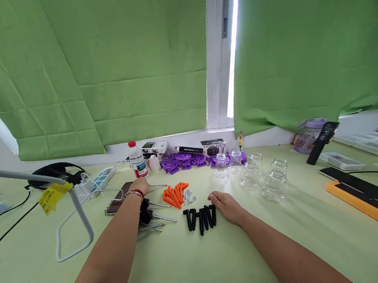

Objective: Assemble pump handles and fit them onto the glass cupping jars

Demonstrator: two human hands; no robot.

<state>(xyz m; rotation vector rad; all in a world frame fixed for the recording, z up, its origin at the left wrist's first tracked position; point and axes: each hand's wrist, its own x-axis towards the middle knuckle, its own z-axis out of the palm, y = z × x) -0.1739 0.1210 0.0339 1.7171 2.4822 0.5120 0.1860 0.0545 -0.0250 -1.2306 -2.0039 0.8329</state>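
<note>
My left hand (142,186) is closed at the back of a group of tools with black handles (145,216) and metal shafts, which look like screwdrivers. One shaft (159,185) sticks out to the right from under this hand; the fingers are partly hidden. On the table, my right hand (225,204) rests with curled fingers, close against a row of black L-shaped parts (200,222). Whatever lies under its fingers is hidden. Between the hands are orange L-shaped pieces (175,194) and small metal screws (188,196).
Clear jars (273,185) stand beyond my right hand. Purple parts (180,160) and boxes (155,148) line the wall, with a red-capped bottle (137,161) nearby. A grey metal stand (79,208) is at left, an orange-and-black paper cutter (362,203) at right.
</note>
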